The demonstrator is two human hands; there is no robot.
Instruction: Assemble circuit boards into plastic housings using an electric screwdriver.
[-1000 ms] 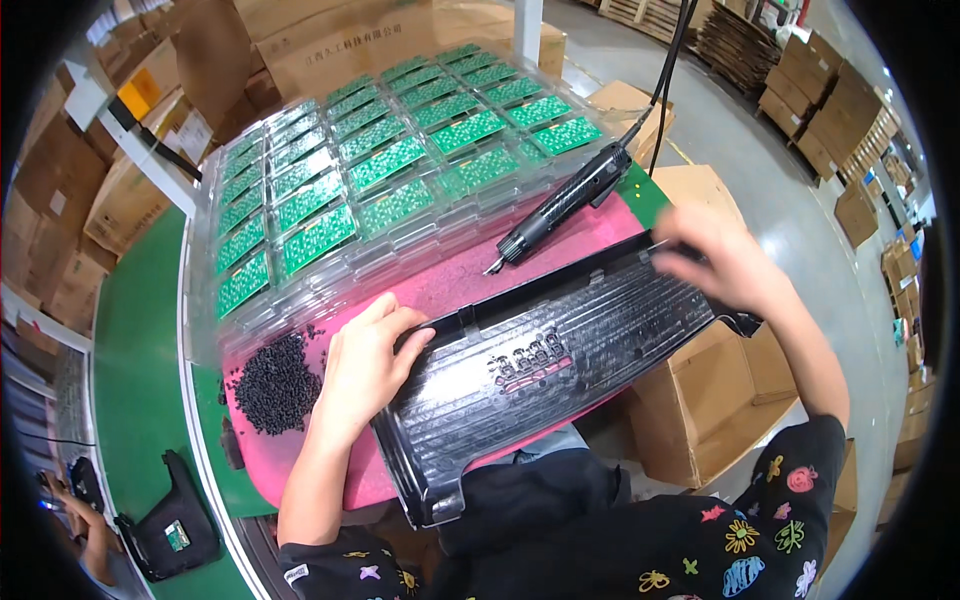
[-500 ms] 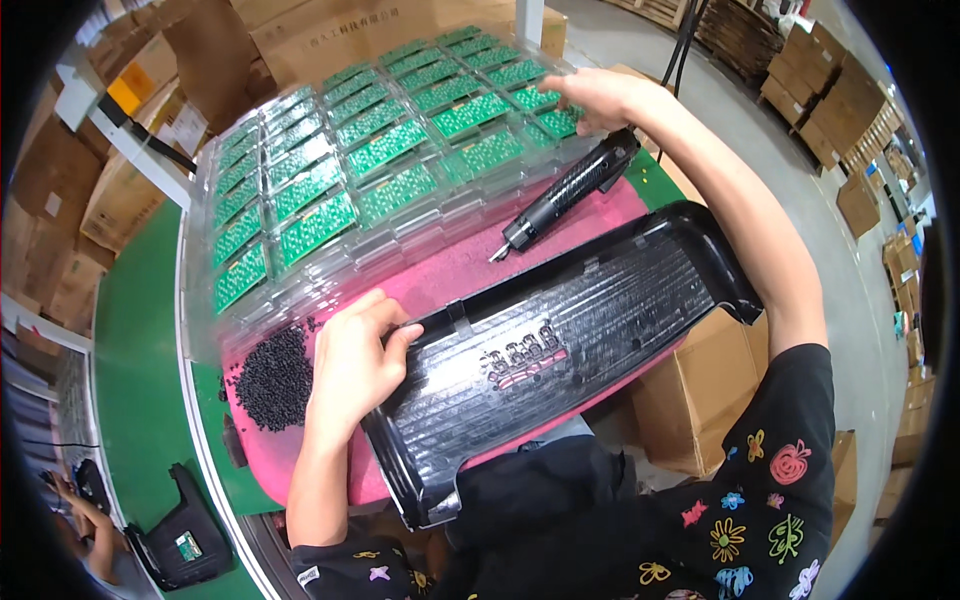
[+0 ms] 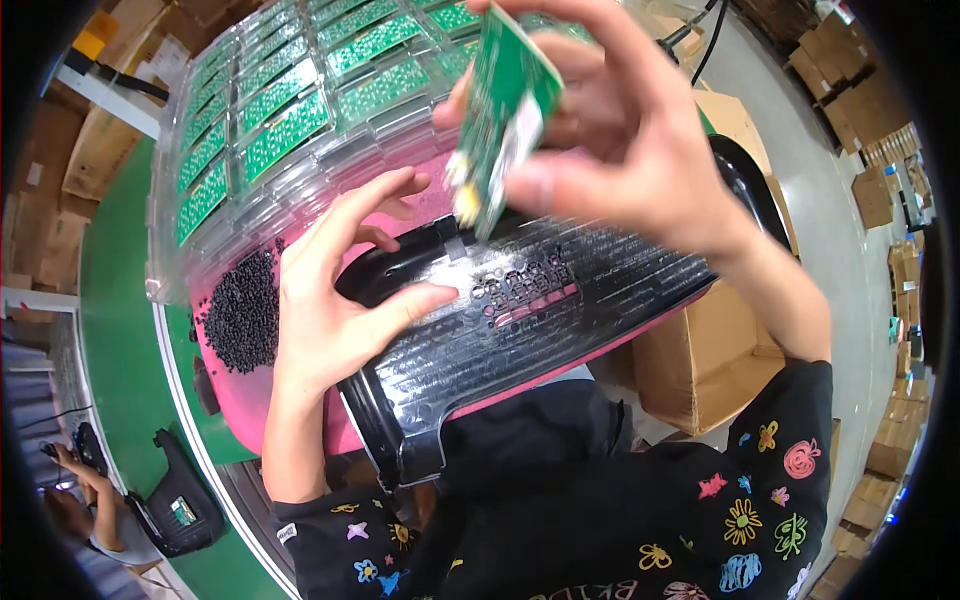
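My right hand is closed on a green circuit board, which is tilted on edge above the housing and blurred by motion. White and yellow parts show on the board's lower end. My left hand is spread with fingers apart, its thumb over the left part of the black plastic housing. Whether that hand touches the housing I cannot tell. The long, trough-shaped housing lies on the pink mat, with a group of small cutouts near its middle. The screwdriver is hidden behind my right hand and the board.
Stacked clear trays of green boards stand beyond the mat. Small black screws are heaped at the mat's left. An open cardboard box sits at the right. Farther left, another person is near a second black housing.
My right hand has come back from the trays with a circuit board in it. My left hand has let go of the housing's edge and opened. The view has shifted slightly.
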